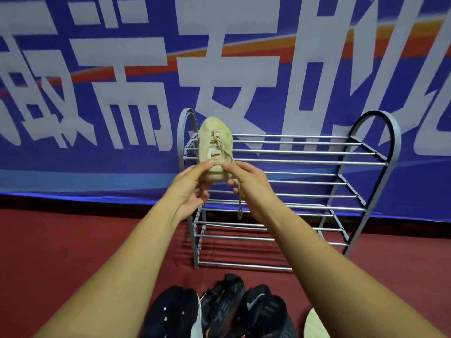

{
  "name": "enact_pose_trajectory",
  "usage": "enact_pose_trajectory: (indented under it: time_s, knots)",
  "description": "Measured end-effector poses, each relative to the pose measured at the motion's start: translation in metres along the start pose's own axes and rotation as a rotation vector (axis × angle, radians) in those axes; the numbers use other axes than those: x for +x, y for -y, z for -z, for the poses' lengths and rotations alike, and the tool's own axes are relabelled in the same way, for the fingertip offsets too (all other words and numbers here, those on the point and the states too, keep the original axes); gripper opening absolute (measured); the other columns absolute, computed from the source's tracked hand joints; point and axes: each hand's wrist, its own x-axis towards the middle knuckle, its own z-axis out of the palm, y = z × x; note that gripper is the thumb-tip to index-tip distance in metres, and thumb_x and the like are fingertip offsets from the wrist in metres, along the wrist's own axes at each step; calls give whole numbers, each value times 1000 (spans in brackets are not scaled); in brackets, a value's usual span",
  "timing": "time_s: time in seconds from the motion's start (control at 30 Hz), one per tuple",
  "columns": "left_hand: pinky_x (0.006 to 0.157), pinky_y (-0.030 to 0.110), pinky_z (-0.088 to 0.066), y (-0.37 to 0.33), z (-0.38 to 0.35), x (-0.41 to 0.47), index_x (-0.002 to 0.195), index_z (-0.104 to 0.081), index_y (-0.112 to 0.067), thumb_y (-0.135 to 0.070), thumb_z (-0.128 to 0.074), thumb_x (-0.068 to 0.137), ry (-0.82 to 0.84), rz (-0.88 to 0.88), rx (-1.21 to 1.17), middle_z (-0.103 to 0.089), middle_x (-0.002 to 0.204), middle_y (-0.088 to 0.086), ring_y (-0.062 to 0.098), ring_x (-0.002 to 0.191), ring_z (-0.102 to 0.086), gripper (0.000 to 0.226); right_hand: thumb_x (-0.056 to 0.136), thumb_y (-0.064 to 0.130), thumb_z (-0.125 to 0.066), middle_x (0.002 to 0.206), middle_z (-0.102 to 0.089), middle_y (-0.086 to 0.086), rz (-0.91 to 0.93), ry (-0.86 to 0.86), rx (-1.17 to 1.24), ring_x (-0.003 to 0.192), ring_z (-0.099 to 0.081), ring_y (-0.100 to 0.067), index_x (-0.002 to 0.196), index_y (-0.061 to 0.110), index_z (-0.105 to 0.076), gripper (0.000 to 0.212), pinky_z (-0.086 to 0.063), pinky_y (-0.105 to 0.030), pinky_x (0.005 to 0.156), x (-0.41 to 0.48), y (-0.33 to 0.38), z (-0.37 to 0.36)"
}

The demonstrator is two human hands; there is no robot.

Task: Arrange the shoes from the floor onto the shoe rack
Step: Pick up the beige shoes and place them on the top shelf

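Note:
A beige sneaker (pixel 214 145) is held toe-away over the left end of the top shelf of a grey metal shoe rack (pixel 305 162). My left hand (pixel 192 185) grips its heel from the left, thumb on top. My right hand (pixel 246 184) pinches the heel from the right, and a loose lace (pixel 240 203) dangles below it. Several black shoes (pixel 227 311) lie in a heap on the red floor just in front of the rack.
The rack stands against a blue banner wall (pixel 97 93) with large white characters. Its lower shelves (pixel 268 230) hold nothing. A pale beige object (pixel 314 325) pokes in at the bottom right beside my right forearm. Red floor (pixel 61 240) stretches to the left.

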Motion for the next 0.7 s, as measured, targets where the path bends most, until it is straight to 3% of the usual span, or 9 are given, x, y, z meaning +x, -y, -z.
enact_pose_trajectory:
  time_s: [0.23,0.4,0.47,0.57,0.7]
  knots:
    - [54,23,-31,14,5,33,106,-70,-20,-33,-82,74,-72,3,-26,-68,87,1,7,61,-54,36,83,44,-77,105,-71,-4,0,-100,19,86,-65,-11,122,16,-60,50,-48,-30,79,36,-23,-7]
    - [54,24,-34,13,5,51,96,-71,-22,-36,-82,75,-127,-120,109,-70,77,-4,9,63,-55,28,87,44,-73,100,-72,1,44,-124,42,80,-67,-2,117,18,-63,41,-45,-21,72,54,-30,-9]
    - [57,25,-38,9,9,55,109,-68,-26,-43,-83,71,-156,-194,197,-75,83,-7,9,72,-64,44,88,44,-73,99,-72,3,57,-154,75,77,-66,2,115,18,-65,38,-46,-21,72,60,-32,-13]
    - [63,28,-43,1,19,57,121,-63,-32,-52,-83,60,-142,-248,322,-76,93,-10,9,82,-68,67,87,47,-73,105,-71,-2,43,-193,118,89,-64,-10,116,18,-64,42,-48,-28,77,66,-34,-23]
    - [69,28,-41,-5,23,62,123,-66,-33,-43,-78,76,-120,-277,310,-76,103,-8,9,90,-66,49,87,48,-73,108,-73,-3,56,-209,136,94,-68,-13,118,18,-61,45,-52,-31,82,67,-36,-39]
